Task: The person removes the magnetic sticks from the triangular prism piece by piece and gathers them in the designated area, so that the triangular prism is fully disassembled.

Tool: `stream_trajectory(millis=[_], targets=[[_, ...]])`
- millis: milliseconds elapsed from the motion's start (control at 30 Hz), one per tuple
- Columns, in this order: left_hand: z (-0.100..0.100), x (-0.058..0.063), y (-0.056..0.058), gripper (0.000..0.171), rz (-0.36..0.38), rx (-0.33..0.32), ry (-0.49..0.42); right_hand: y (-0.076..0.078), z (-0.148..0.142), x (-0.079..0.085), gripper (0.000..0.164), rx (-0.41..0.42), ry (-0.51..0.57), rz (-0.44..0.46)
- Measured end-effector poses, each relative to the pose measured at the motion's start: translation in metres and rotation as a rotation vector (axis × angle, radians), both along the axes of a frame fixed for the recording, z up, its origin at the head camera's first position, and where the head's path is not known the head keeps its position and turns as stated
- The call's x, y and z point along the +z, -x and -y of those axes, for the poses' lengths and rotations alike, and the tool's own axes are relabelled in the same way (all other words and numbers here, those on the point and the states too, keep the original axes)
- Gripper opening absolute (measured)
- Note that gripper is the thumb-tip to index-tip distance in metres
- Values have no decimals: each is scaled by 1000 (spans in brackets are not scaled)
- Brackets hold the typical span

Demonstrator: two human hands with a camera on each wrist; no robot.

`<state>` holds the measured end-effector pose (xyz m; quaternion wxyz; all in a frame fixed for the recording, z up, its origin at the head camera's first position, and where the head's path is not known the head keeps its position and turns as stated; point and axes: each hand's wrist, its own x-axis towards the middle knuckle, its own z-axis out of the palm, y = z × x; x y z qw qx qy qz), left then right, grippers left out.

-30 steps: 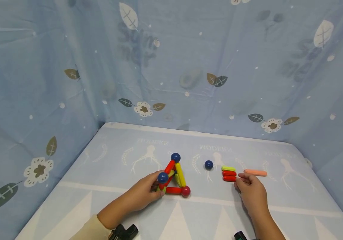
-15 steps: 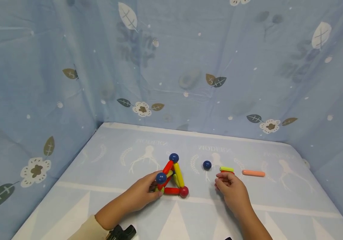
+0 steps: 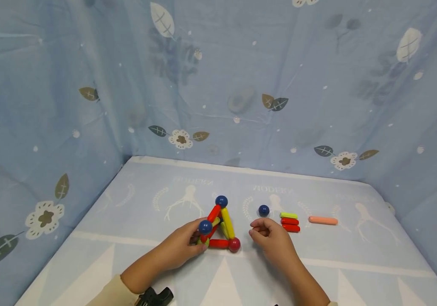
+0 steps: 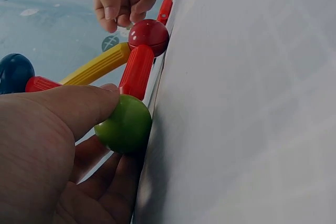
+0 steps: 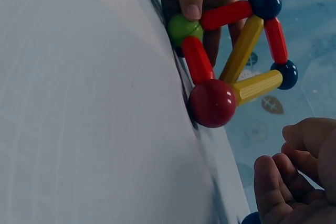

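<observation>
My left hand [image 3: 180,246] pinches the green ball [image 4: 126,124] at one corner of a frame of balls and rods. A red rod [image 3: 218,243] joins that ball to a red ball [image 3: 234,245]. Two yellow rods rise from the red ball to two blue balls, one being the upper blue ball [image 5: 265,2]. Fingers partly hide the green ball in the head view. My right hand [image 3: 275,240] hovers to the right of the frame, apart from it, with loosely bent fingers and nothing visible between them.
A loose blue ball [image 3: 263,210] lies beyond my right hand. Right of it sit a short lime rod [image 3: 288,215] and two short red rods [image 3: 291,228] side by side. Farther right is an orange rod [image 3: 323,220]. Patterned cloth [image 3: 218,85] walls the table's back and sides.
My right hand has moved left, from beside the short red rods across to near the frame, uncovering those rods again. My left hand keeps its hold on the green ball.
</observation>
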<state>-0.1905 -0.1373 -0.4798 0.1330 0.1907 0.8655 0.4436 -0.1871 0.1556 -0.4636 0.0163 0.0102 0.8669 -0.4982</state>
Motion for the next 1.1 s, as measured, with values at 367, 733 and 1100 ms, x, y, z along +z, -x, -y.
stream_trajectory(millis=[367,733,1100], targets=[[0,0,-1,67,-10,-15,-4,9,33,-3,28,85,-49,52],[1,-1,1,68,-19,-8,4,8,45,-11,35,158,20,63],[2,0,0,67,-24,-6,-3,5,47,-17,37,155,30,18]])
